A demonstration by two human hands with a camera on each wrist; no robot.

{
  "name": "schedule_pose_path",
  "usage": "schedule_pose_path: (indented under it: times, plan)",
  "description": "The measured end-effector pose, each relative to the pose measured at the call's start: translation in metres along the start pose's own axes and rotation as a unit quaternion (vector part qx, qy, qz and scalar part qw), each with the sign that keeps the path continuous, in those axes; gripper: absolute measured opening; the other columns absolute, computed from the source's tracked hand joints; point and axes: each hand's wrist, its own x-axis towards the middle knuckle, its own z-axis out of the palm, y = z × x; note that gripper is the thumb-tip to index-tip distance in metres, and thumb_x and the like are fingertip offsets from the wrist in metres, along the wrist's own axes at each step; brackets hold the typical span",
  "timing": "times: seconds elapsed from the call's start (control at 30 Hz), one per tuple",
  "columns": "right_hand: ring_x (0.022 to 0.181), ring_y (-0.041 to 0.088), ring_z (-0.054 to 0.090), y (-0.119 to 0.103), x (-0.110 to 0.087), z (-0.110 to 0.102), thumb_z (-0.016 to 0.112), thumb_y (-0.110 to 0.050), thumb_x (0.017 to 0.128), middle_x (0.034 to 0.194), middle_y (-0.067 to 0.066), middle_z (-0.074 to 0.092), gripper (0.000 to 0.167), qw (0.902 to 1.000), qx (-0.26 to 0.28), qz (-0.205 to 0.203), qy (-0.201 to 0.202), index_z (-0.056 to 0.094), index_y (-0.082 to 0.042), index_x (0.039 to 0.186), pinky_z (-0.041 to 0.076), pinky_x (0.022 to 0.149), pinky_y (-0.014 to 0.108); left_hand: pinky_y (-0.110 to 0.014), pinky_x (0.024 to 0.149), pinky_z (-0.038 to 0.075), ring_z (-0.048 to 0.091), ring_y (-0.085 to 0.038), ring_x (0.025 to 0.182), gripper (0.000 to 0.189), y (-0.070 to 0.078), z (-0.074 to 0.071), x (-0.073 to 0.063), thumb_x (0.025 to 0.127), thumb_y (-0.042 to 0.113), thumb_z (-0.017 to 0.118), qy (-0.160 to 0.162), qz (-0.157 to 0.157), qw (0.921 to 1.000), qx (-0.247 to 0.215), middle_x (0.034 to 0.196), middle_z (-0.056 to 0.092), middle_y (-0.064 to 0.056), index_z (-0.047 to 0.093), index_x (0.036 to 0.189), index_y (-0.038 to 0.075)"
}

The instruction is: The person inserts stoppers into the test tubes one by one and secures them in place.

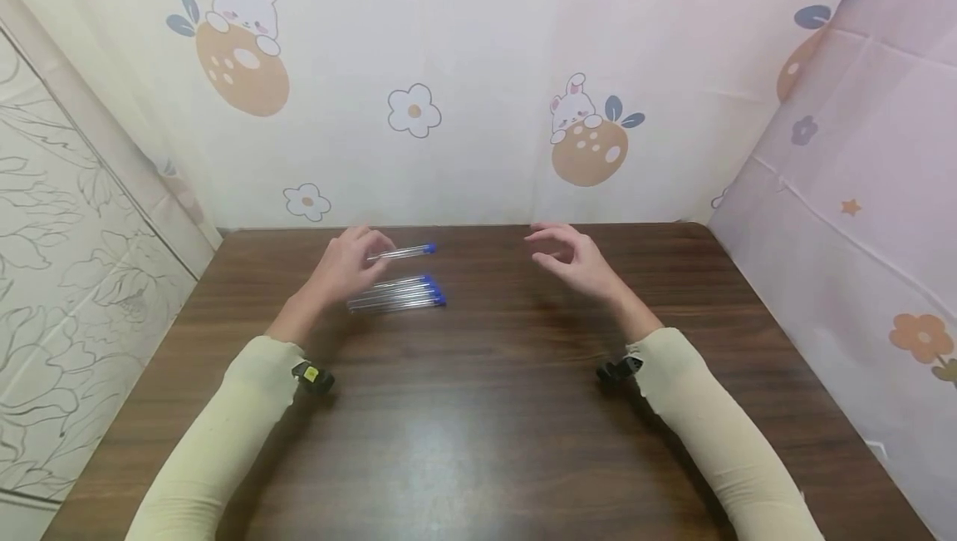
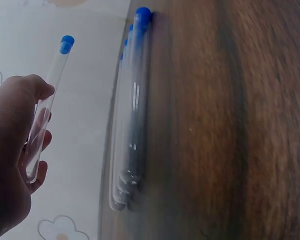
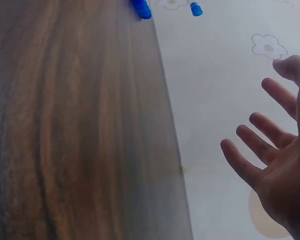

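Note:
My left hand (image 1: 350,263) grips a clear test tube (image 2: 52,90) with a blue cap, thumb on one side and fingers on the other. The tube is held above the table, its cap pointing right in the head view. Just below it, several more capped test tubes (image 1: 399,296) lie side by side on the wood, blue caps to the right. Off to the right, my right hand (image 1: 576,263) hovers with fingers loosely bent and spread, holding nothing. In the right wrist view, the blue cap (image 3: 196,9) of the held tube shows at the top.
The brown wooden table (image 1: 478,408) ends at a printed curtain (image 1: 478,42) behind it. Another curtain (image 1: 845,184) hangs along the right side, and a panel with line-drawn flowers (image 1: 67,233) stands at the left. Each sleeve cuff carries a small black camera (image 1: 316,376).

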Motion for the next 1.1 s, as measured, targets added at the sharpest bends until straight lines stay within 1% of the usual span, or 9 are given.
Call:
schedule_pose_path:
  times: [0.13,0.2,0.3,0.53,0.57,0.73,0.77,0.8,1.1]
  plan:
    - [0.148,0.036,0.063,0.003,-0.001,0.001,0.075,-0.008,0.106,0.159,0.017,0.066,0.033,0.9999,-0.012,-0.011,0.004,0.075,-0.002,0.138,0.063,0.111,0.049,-0.061,0.101,0.050,0.066,-0.042,0.118,0.026,-0.008,0.003,-0.002,0.104,0.017,0.069,-0.016,-0.014,0.9997,0.009,0.120,0.074,-0.020,0.074,0.127,0.006]
    - [0.149,0.036,0.063,0.004,-0.002,0.002,0.075,-0.009,0.106,0.158,0.017,0.067,0.033,0.9998,-0.016,-0.014,0.002,0.075,-0.002,0.138,0.061,0.113,0.061,-0.060,0.100,0.049,0.066,-0.041,0.119,0.026,-0.012,0.005,-0.003,0.105,0.018,0.068,-0.024,-0.021,0.9994,0.015,0.121,0.075,-0.019,0.075,0.128,0.007]
    - [0.149,0.036,0.063,0.005,-0.003,0.003,0.075,-0.010,0.106,0.158,0.016,0.068,0.033,0.9997,-0.022,-0.014,-0.001,0.076,-0.004,0.139,0.056,0.114,0.070,-0.058,0.099,0.047,0.066,-0.040,0.119,0.026,-0.018,0.008,-0.003,0.106,0.020,0.067,-0.034,-0.030,0.9987,0.021,0.122,0.076,-0.018,0.075,0.129,0.010]
    - [0.149,0.040,0.063,0.010,-0.007,0.003,0.075,-0.009,0.106,0.156,0.022,0.068,0.034,0.9994,-0.033,-0.014,-0.005,0.075,-0.003,0.140,0.056,0.115,0.069,-0.062,0.101,0.046,0.067,-0.041,0.121,0.026,-0.026,0.013,-0.006,0.107,0.023,0.066,-0.060,-0.045,0.9967,0.031,0.124,0.077,-0.018,0.077,0.129,0.013]
    - [0.149,0.041,0.063,0.011,-0.008,0.003,0.074,-0.009,0.106,0.155,0.022,0.068,0.035,0.9993,-0.034,-0.014,-0.006,0.074,-0.002,0.140,0.056,0.115,0.069,-0.060,0.102,0.047,0.068,-0.038,0.122,0.027,-0.037,0.017,-0.005,0.109,0.030,0.066,-0.059,-0.034,0.9975,0.022,0.124,0.078,-0.014,0.077,0.129,0.016]
    - [0.149,0.041,0.062,0.012,-0.009,0.003,0.074,-0.010,0.106,0.156,0.025,0.067,0.035,0.9993,-0.036,-0.005,-0.010,0.074,0.000,0.139,0.054,0.119,0.067,-0.060,0.100,0.046,0.069,-0.038,0.122,0.026,-0.044,0.020,-0.005,0.107,0.031,0.066,-0.069,-0.040,0.9965,0.028,0.125,0.079,-0.014,0.079,0.125,0.017]
    - [0.149,0.041,0.062,0.012,-0.010,0.003,0.075,-0.010,0.106,0.156,0.026,0.067,0.035,0.9993,-0.036,-0.004,-0.011,0.074,0.000,0.139,0.054,0.119,0.068,-0.060,0.100,0.046,0.070,-0.038,0.122,0.026,-0.045,0.020,-0.004,0.107,0.032,0.066,-0.072,-0.042,0.9961,0.028,0.125,0.079,-0.014,0.079,0.125,0.017]
    - [0.149,0.041,0.063,0.012,-0.010,0.004,0.074,-0.010,0.106,0.155,0.027,0.067,0.035,0.9992,-0.038,-0.005,-0.013,0.074,0.001,0.139,0.054,0.119,0.068,-0.063,0.099,0.045,0.069,-0.042,0.121,0.025,-0.036,0.016,-0.005,0.105,0.026,0.067,-0.078,-0.056,0.9946,0.038,0.125,0.078,-0.017,0.079,0.125,0.014]
    - [0.147,0.042,0.064,0.014,-0.012,0.003,0.075,-0.013,0.106,0.152,0.018,0.072,0.037,0.9973,-0.058,0.001,-0.046,0.074,-0.002,0.142,0.053,0.117,0.072,-0.066,0.099,0.045,0.068,-0.039,0.114,0.024,-0.045,0.018,-0.002,0.106,0.027,0.065,-0.098,-0.079,0.9917,0.027,0.117,0.075,-0.016,0.078,0.122,0.016]
